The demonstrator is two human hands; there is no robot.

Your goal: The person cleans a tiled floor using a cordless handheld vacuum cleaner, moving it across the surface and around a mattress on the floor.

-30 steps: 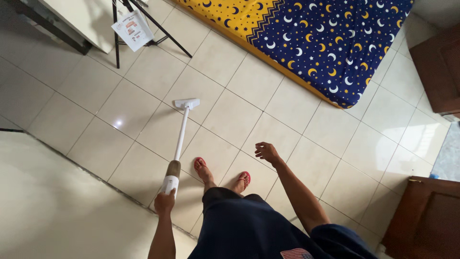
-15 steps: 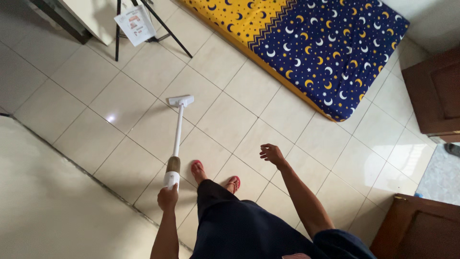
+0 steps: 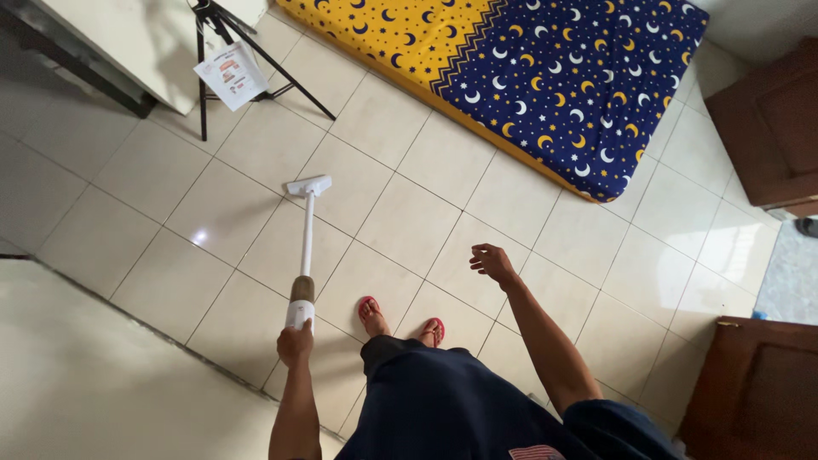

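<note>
Fingers of the left hand are clenched round the top end of a slim white stick vacuum with a brown collar near its grip, low in the frame and a little left of centre. Its white tube runs up and slightly right from the grip to a flat white floor head that rests on the glossy cream tiled floor, left of centre. The right hand hangs released in mid-frame, fingers loosely curled, holding nothing, above the tiles and well apart from the vacuum.

Below the hands, 2 feet in red flip-flops stand on the tiles just right of the grip, with dark blue clothing filling the bottom centre. A mattress in a yellow and navy cover printed with moons and stars lies on the floor across the upper right. At the upper left, a black tripod stands with a white printed sheet hanging from it. Dark brown wooden furniture sits along the right edge.
</note>
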